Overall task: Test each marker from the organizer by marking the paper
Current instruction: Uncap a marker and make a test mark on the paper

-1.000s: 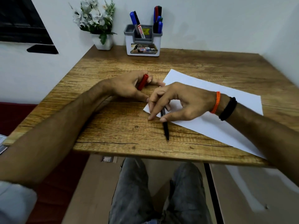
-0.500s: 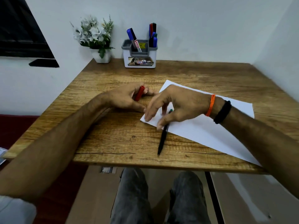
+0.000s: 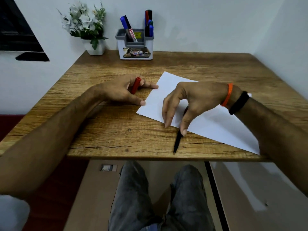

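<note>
Right hand (image 3: pixel 191 100) pinches a black marker (image 3: pixel 177 142); left hand (image 3: pixel 120 91) holds its red cap (image 3: pixel 135 85).
A firmer grip higher up, tip onto the paper (image 3: pixel 216 124), would suit marking.

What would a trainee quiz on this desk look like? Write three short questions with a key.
1. True or false: the left hand holds a red marker.
2. What lies under the right hand? A) black pen B) ruler C) eraser
3. Fill in: the organizer stands beside the ____ at the back of the desk.

Key: 1 true. 2 A, the black pen, lying partly on the paper. 3 flowers.
</note>
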